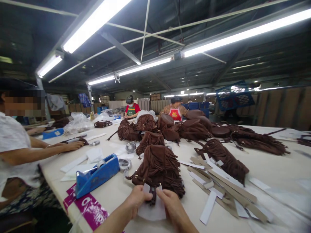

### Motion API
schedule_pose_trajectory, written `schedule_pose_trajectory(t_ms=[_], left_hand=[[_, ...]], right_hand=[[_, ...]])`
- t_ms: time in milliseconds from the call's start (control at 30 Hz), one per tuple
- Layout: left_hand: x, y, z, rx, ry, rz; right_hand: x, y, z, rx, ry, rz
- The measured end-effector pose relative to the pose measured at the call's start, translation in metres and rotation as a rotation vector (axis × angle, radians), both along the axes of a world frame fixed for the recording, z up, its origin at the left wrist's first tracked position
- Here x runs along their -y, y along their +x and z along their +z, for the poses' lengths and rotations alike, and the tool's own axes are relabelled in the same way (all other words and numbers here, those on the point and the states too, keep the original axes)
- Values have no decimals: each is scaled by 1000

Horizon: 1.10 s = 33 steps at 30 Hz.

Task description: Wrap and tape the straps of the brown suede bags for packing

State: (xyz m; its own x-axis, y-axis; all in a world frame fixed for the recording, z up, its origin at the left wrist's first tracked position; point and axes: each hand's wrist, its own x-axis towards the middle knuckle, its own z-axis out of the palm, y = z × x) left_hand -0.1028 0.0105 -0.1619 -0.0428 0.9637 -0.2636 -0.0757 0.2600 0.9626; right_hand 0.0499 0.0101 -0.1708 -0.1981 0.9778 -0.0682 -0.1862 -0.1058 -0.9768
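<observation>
A brown fringed bag point(159, 165) lies on the table right in front of me. At its near edge a thin white sheet of paper point(153, 212) sits under a short dark tassel point(153, 194). My left hand point(138, 199) pinches the paper's left side between thumb and fingers, close beside the tassel. On the other side, my right hand point(169, 202) pinches the sheet's right part in the same way. The two hands are a small gap apart, and the fingertips partly cover the paper.
A blue tape dispenser point(98, 173) stands left on a purple printed sheet point(91, 210), beside tape rolls point(125, 164). Paper and tan strips point(218, 184) lie right, near another fringed bag point(223, 158). More brown bags point(194, 129) are heaped behind. A co-worker point(14, 142) works at left; two people sit opposite.
</observation>
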Motion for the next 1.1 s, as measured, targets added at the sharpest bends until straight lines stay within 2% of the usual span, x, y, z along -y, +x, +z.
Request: schedule_pose_trajectory(t_ms=[67, 200, 300, 400, 467, 733, 833, 1100], left_hand=[[1, 2, -1, -14, 29, 30], [0, 8, -3, -22, 53, 73], [-4, 9, -4, -23, 40, 107], [-4, 5, -5, -28, 60, 132], [-3, 4, -4, -31, 84, 135], [5, 8, 1, 16, 165, 117], [8, 4, -1, 75, 157, 90], [4, -15, -5, 384, -35, -45]], right_hand=[[-4, 1, -4, 71, 100, -79], [-4, 2, -9, 90, 145, -109], [-3, 2, -10, 62, 85, -42], [-2, 0, -10, -56, -61, 49], [-3, -2, -10, -89, -77, 65], [-11, -19, -12, 142, 129, -58], [-15, -23, -15, 180, 182, -113], [-14, -24, -16, 234, 249, -175]])
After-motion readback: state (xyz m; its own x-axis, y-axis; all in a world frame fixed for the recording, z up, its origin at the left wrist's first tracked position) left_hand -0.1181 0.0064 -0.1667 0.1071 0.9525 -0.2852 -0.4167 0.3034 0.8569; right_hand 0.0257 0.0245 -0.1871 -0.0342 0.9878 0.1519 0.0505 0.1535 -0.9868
